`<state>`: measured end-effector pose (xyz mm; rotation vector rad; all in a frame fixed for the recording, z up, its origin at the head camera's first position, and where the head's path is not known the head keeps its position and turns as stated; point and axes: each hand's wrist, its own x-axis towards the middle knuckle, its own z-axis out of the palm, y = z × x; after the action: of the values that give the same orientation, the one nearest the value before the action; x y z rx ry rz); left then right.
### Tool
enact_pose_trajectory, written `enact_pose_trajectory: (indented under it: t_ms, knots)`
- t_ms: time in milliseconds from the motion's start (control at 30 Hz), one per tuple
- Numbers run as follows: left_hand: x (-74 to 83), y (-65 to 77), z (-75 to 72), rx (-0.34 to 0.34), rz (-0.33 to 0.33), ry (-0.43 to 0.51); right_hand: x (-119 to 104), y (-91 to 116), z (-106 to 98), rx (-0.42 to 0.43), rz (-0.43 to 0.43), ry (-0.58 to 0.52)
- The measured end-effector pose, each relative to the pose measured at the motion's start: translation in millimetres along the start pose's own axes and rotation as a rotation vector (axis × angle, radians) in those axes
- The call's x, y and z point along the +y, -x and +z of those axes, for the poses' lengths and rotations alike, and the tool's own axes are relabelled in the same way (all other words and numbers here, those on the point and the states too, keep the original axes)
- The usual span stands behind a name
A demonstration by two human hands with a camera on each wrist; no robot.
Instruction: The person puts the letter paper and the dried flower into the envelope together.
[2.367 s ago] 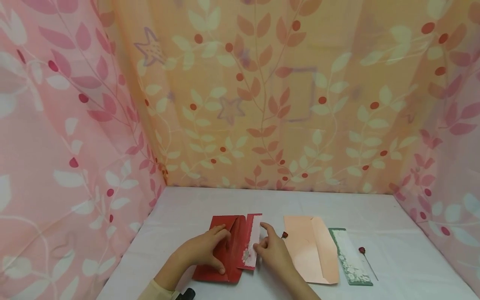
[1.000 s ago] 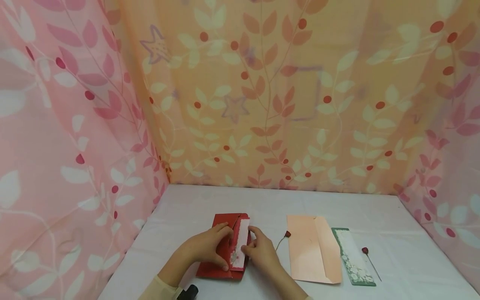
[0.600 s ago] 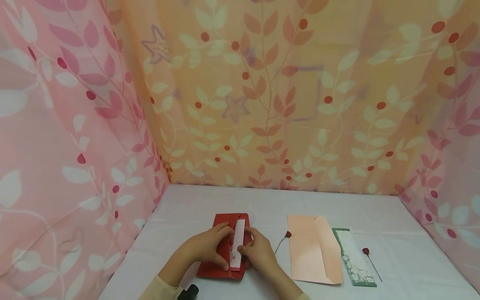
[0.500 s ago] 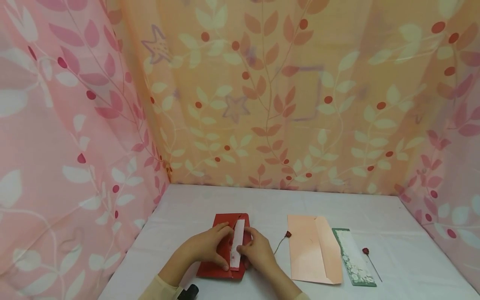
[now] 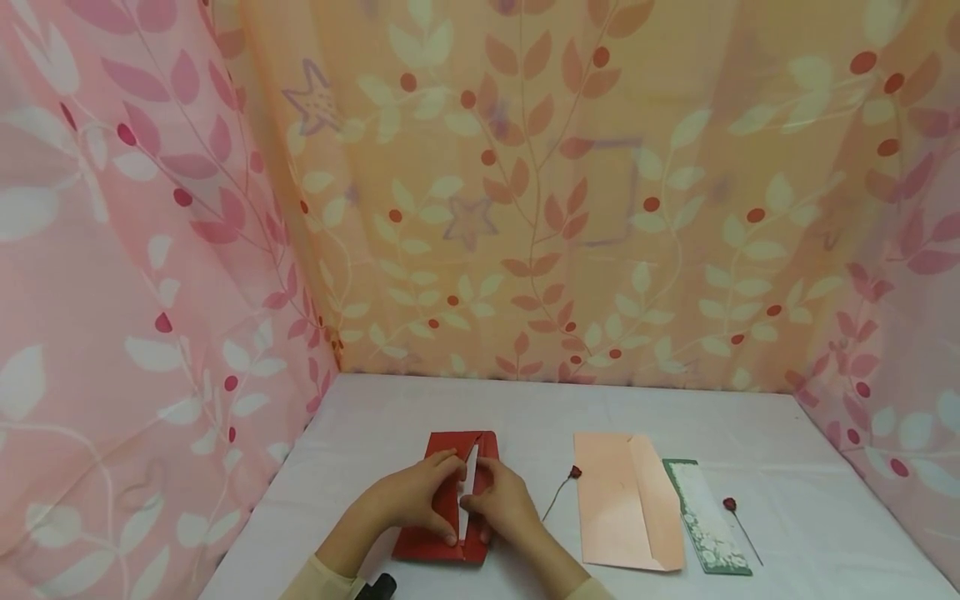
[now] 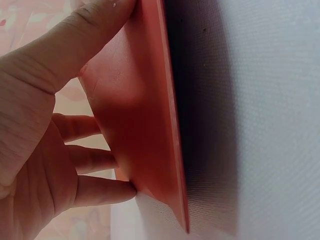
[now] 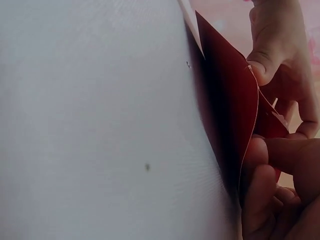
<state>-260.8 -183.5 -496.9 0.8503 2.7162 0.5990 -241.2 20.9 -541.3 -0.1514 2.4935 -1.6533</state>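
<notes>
A red envelope (image 5: 447,442) lies on the white-covered table, its flap folded out to the right. My left hand (image 5: 416,498) holds it, thumb and bent fingers braced at the pocket's gaping mouth. In the left wrist view, the thumb and fingers touch opposite parts of the envelope (image 6: 135,100). A narrow white strip of a card (image 5: 470,475) shows in the mouth; the rest of it is hidden inside. My right hand (image 5: 506,504) pinches the card's outer edge. In the right wrist view, its curled fingers are at the flap of the envelope (image 7: 230,90).
To the right lie a peach envelope (image 5: 607,500) with its flap out and a green-edged floral card (image 5: 701,517). One small red flower on a stem (image 5: 575,472) is left of the peach envelope, another stemmed flower (image 5: 730,504) beside the card. Patterned curtains (image 5: 480,250) enclose the table.
The pink-edged card has slid leftward into the red envelope, from lying beside it to a thin strip showing. My right hand has moved left with it; my left hand has stayed on the envelope.
</notes>
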Motion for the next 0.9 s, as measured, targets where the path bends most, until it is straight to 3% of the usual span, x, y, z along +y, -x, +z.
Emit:
enact_pose_trajectory:
  t_ms: [300, 733, 900]
  knots:
    - [-5.7, -0.8, 0.9, 0.018, 0.043, 0.000, -3.9, -2.3, 2.4, -0.110, -0.002, -0.079]
    - [-7.3, -0.4, 0.0, 0.004, 0.025, 0.023, -0.4, -7.6, -5.2, -0.306, -0.006, -0.116]
    - [-8.0, -0.1, 0.9, 0.011, 0.038, 0.016, 0.2, -8.6, -4.5, -0.315, -0.022, -0.106]
